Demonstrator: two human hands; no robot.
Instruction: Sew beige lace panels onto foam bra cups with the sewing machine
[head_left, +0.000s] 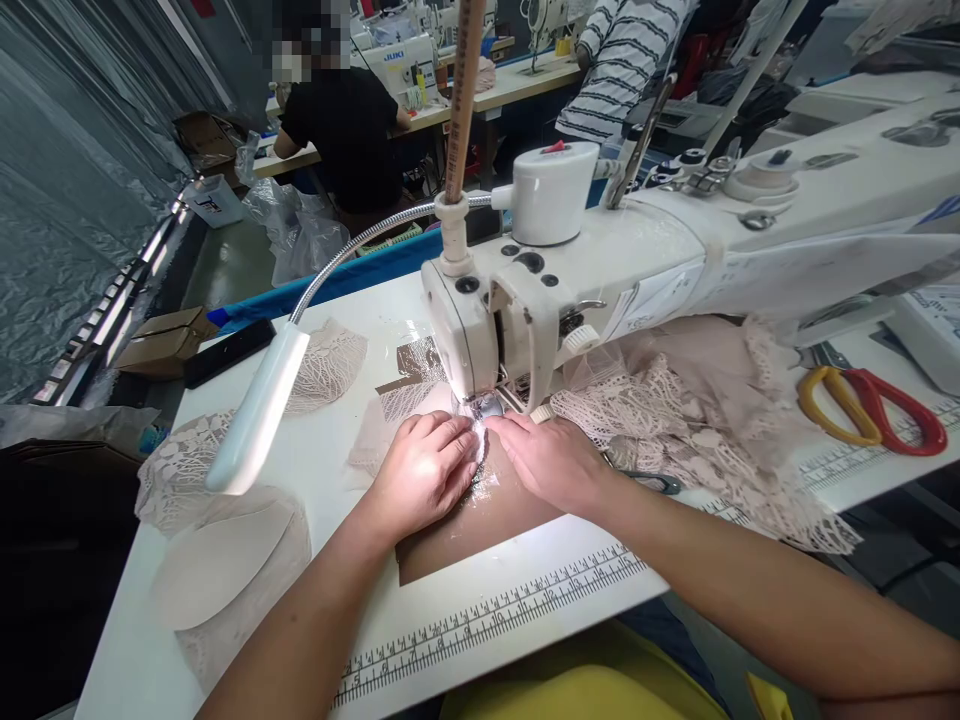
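Under the needle of the white sewing machine, a small piece of pale beige mesh fabric lies on the bed, its lit edge beside my fingers. My left hand is closed on that fabric left of the presser foot, fingers curled together; its thumb is partly hidden. Close to the foot on the other side, my right hand lies with fingers stretched flat, fingertips by the fabric. Both hands rest over a brown sheet on the machine bed. Glare blurs the stitching spot.
Beige lace cup pieces lie at left beneath a gooseneck lamp. A black phone sits behind them. Gathered lace fabric and red-and-yellow-handled scissors are at right. A ruler strip edges the table. Two people work beyond.
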